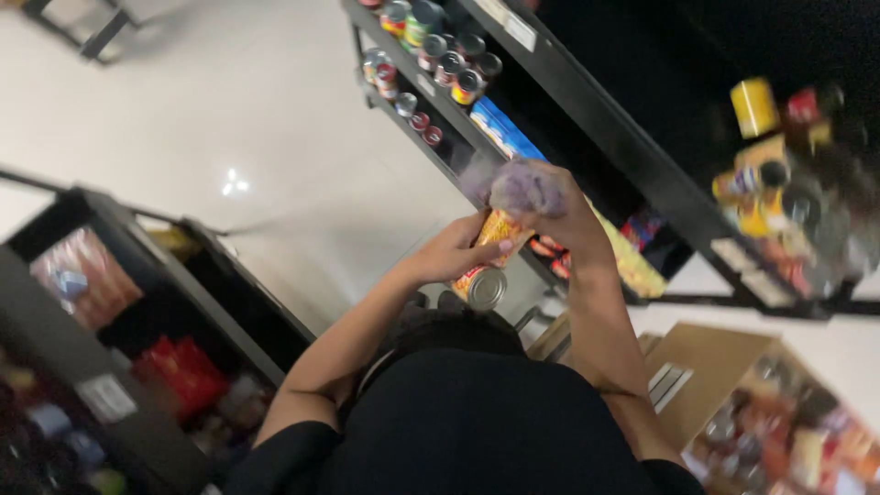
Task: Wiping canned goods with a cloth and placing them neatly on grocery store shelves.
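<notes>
**Head view: a can is held and wiped in front of the shelves**

A yellow-labelled can [490, 261] is gripped by the left hand [454, 252], tilted so its side is exposed. A purple cloth [522, 190] is clenched in the right hand [559, 215] and pressed on its far end. Both elbows are bent.

- One view only, from a camera worn on the person's head, tilted steeply down and rolled sideways.
- It sits close above the hands, with the black shelving [587, 119] running far right and the pale floor [229, 110] far left.
</notes>
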